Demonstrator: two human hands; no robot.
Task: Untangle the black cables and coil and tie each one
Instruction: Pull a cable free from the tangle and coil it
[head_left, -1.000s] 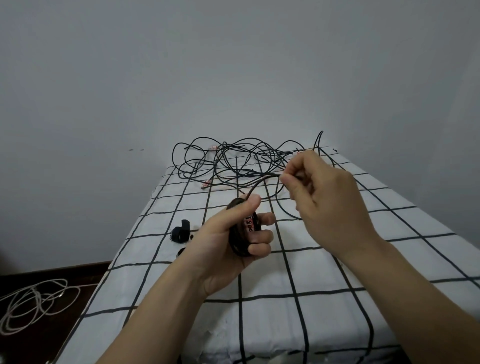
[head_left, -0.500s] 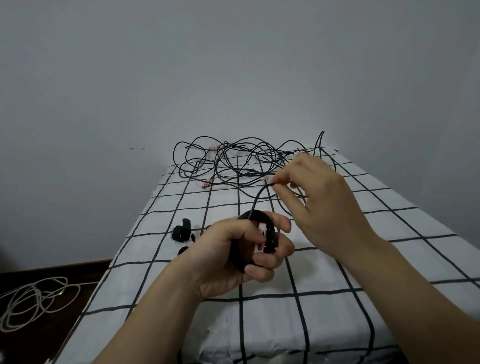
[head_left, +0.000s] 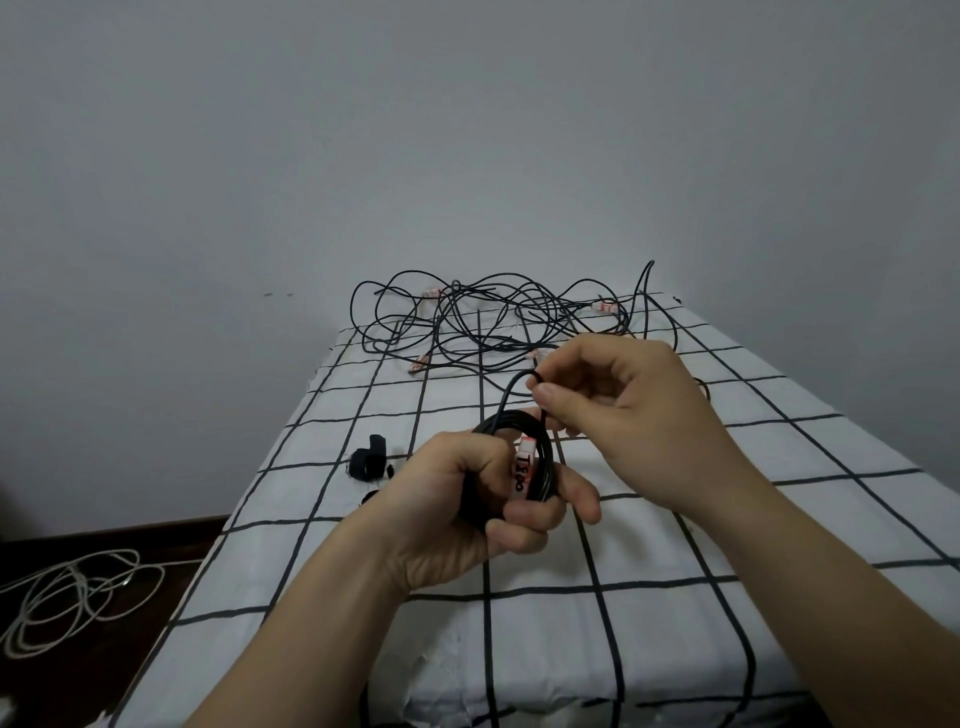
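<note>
My left hand (head_left: 467, 504) grips a small coil of black cable (head_left: 511, 422) with a white tag (head_left: 523, 467) on it, held above the checked bedsheet (head_left: 727, 519). Just above the coil, my right hand (head_left: 623, 415) pinches the loose strand of black cable (head_left: 511, 388) between thumb and forefinger. A tangle of black cables (head_left: 493, 322) with pale plugs lies at the far end of the bed. A black strap roll (head_left: 368, 460) lies left of my left hand.
The bed has a white sheet with black grid lines and drops off on the left to a dark floor. A loose white cable (head_left: 78, 597) lies on that floor. A grey wall (head_left: 467, 130) stands behind the bed.
My right hand has come down and nearer, bringing the strand close over the coil. My left hand has turned the coil and closed tighter around it, showing the white tag.
</note>
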